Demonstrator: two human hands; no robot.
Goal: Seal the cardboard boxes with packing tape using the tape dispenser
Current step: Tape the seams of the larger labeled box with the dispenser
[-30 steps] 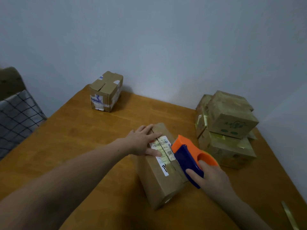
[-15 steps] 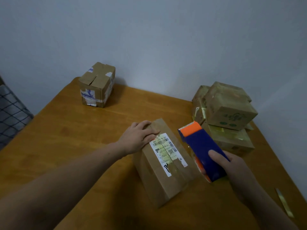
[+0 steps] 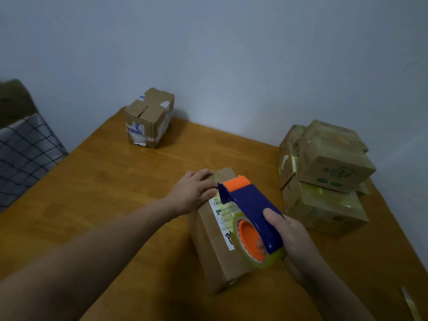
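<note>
tape dispenser (image 3: 250, 203) half hiding box (image 3: 208, 249) label (image 3: 221, 215)

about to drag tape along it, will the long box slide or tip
Probably won't tip: the box lies flat on its long side. It might slide on the smooth table, hence likely the left hand pressing its far end.

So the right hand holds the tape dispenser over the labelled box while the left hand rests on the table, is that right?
Not quite. The head view shows the left hand resting on the far end of the labelled box, not on the table. The right hand does hold the tape dispenser over that box.
</note>
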